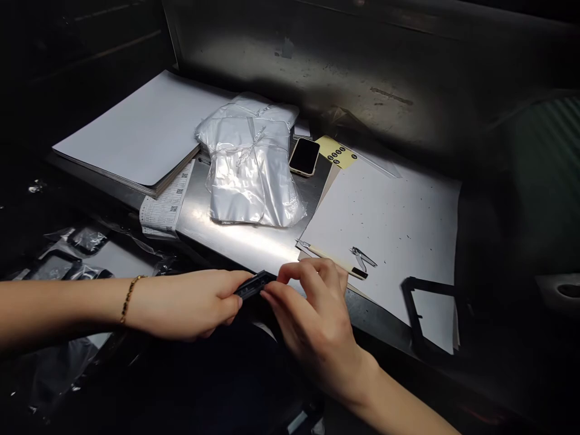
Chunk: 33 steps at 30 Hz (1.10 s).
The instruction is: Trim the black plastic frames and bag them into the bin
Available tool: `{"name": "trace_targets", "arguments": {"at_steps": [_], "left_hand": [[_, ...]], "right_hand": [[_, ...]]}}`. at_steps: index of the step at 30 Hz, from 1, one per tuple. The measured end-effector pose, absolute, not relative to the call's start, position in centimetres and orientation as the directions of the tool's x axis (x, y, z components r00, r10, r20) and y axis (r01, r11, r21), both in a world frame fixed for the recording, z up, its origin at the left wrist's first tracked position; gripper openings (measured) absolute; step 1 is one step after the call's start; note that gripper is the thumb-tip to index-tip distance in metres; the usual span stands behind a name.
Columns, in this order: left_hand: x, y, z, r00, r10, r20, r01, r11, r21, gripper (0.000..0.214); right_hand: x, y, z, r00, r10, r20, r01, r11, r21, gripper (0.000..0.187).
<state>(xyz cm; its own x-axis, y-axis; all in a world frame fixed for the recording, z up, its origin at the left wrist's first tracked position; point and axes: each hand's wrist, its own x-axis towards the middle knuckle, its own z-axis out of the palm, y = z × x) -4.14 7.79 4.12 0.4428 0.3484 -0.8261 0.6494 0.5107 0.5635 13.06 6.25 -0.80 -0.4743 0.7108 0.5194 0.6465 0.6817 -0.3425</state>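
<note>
Between my hands is a black plastic part (252, 286), seen nearly edge-on, with small notches along its side. My left hand (190, 304) is closed round one end, thumb on top, and hides much of it. At the other end, the thumb and forefinger of my right hand (317, 308) are bent together in a pinch against its tip. Past the right hand, on white sheets (385, 211) dotted with dark scraps, lie a craft knife (333, 258) with a cream handle and silver nail clippers (363, 258). A black rectangular frame (410, 311) rests at the sheets' near right corner.
Tied stacks of clear plastic bags (244, 175) sit mid-table beside a phone (304, 156) and a yellow sticker sheet (338, 151). A thick white paper stack (136, 136) is at back left. Bagged black frames (58, 263) lie lower left. A metal wall (317, 66) closes off the back.
</note>
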Motion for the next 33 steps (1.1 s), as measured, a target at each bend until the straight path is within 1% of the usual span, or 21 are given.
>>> {"name": "trace_targets", "arguments": {"at_steps": [3, 6, 10, 11, 13, 14, 16, 17, 18, 19, 20, 21, 23, 24, 25, 26, 28, 29, 31, 32, 33], "left_hand": [[-4.2, 7.9, 3.9, 0.443, 0.334, -0.832, 0.649, 0.521, 0.555, 0.040], [-4.0, 8.1, 4.1, 0.462, 0.323, -0.826, 0.652, 0.507, 0.563, 0.033], [-3.9, 8.0, 4.3, 0.464, 0.327, -0.823, 0.643, 0.515, 0.567, 0.028], [-3.9, 7.9, 4.3, 0.464, 0.331, -0.822, 0.643, 0.512, 0.570, 0.027], [-4.0, 7.6, 4.1, 0.449, 0.343, -0.825, 0.649, 0.509, 0.565, 0.029], [-4.1, 7.5, 4.0, 0.427, 0.354, -0.832, 0.652, 0.517, 0.554, 0.031], [-4.3, 7.3, 3.8, 0.372, 0.378, -0.848, 0.644, 0.552, 0.529, 0.038], [-4.4, 7.2, 3.7, 0.354, 0.390, -0.850, 0.633, 0.569, 0.524, 0.041], [-4.4, 7.1, 3.6, 0.339, 0.397, -0.853, 0.623, 0.584, 0.520, 0.044], [-4.4, 7.1, 3.5, 0.336, 0.400, -0.853, 0.614, 0.593, 0.520, 0.045], [-4.4, 7.2, 3.3, 0.341, 0.403, -0.849, 0.606, 0.596, 0.526, 0.045], [-4.4, 7.3, 3.1, 0.352, 0.410, -0.841, 0.597, 0.594, 0.539, 0.043], [-4.4, 7.4, 2.3, 0.394, 0.428, -0.814, 0.577, 0.574, 0.581, 0.034], [-4.5, 7.4, 1.8, 0.420, 0.437, -0.795, 0.567, 0.558, 0.606, 0.031], [-4.6, 7.3, 1.3, 0.440, 0.452, -0.776, 0.559, 0.539, 0.630, 0.029], [-4.8, 7.1, 0.8, 0.445, 0.481, -0.756, 0.553, 0.517, 0.654, 0.030], [-5.5, 6.3, 0.0, 0.424, 0.579, -0.696, 0.538, 0.457, 0.708, 0.036], [-5.9, 5.6, -0.1, 0.413, 0.634, -0.654, 0.532, 0.416, 0.738, 0.038], [-7.0, 3.9, -0.2, 0.424, 0.690, -0.587, 0.520, 0.344, 0.781, 0.036], [-7.5, 2.9, -0.2, 0.424, 0.705, -0.569, 0.511, 0.332, 0.793, 0.032], [-8.0, 1.9, -0.3, 0.419, 0.712, -0.563, 0.494, 0.342, 0.799, 0.030]], "right_hand": [[13.0, 6.2, -0.9, -0.475, 0.716, 0.511, 0.631, 0.682, -0.369, 0.013], [12.9, 6.2, -1.1, -0.483, 0.717, 0.503, 0.616, 0.686, -0.387, 0.011], [13.2, 5.8, -1.0, -0.502, 0.697, 0.512, 0.601, 0.707, -0.373, 0.008], [13.5, 5.6, -0.8, -0.508, 0.692, 0.513, 0.579, 0.715, -0.392, 0.009], [14.8, 5.0, -0.2, -0.521, 0.699, 0.490, 0.503, 0.715, -0.485, 0.012], [15.6, 4.8, 0.1, -0.523, 0.717, 0.461, 0.451, 0.691, -0.564, 0.012], [17.6, 4.4, 0.6, -0.526, 0.769, 0.365, 0.331, 0.580, -0.745, 0.012], [18.6, 4.4, 0.6, -0.526, 0.795, 0.302, 0.299, 0.505, -0.810, 0.013], [19.4, 4.4, 0.5, -0.525, 0.814, 0.249, 0.292, 0.448, -0.845, 0.015], [20.0, 4.4, 0.2, -0.518, 0.825, 0.226, 0.318, 0.430, -0.845, 0.016], [20.4, 4.4, -0.2, -0.513, 0.828, 0.228, 0.382, 0.458, -0.802, 0.015], [20.6, 4.4, -0.8, -0.528, 0.815, 0.240, 0.462, 0.512, -0.724, 0.016], [20.3, 4.0, -2.0, -0.631, 0.739, 0.237, 0.558, 0.644, -0.523, 0.034], [19.9, 3.7, -2.7, -0.699, 0.680, 0.222, 0.551, 0.709, -0.439, 0.041], [19.6, 3.4, -3.4, -0.753, 0.624, 0.210, 0.519, 0.758, -0.394, 0.041], [19.2, 3.2, -4.1, -0.791, 0.575, 0.209, 0.473, 0.791, -0.388, 0.033], [18.8, 2.9, -5.2, -0.817, 0.531, 0.226, 0.389, 0.796, -0.464, 0.008], [18.6, 3.0, -5.5, -0.814, 0.544, 0.203, 0.361, 0.748, -0.558, 0.002], [18.3, 3.6, -5.7, -0.796, 0.600, 0.074, 0.347, 0.554, -0.757, 0.008], [18.1, 4.0, -5.6, -0.779, 0.627, 0.004, 0.359, 0.451, -0.817, 0.009], [17.8, 4.5, -5.3, -0.759, 0.649, -0.050, 0.375, 0.373, -0.848, 0.011]]}}
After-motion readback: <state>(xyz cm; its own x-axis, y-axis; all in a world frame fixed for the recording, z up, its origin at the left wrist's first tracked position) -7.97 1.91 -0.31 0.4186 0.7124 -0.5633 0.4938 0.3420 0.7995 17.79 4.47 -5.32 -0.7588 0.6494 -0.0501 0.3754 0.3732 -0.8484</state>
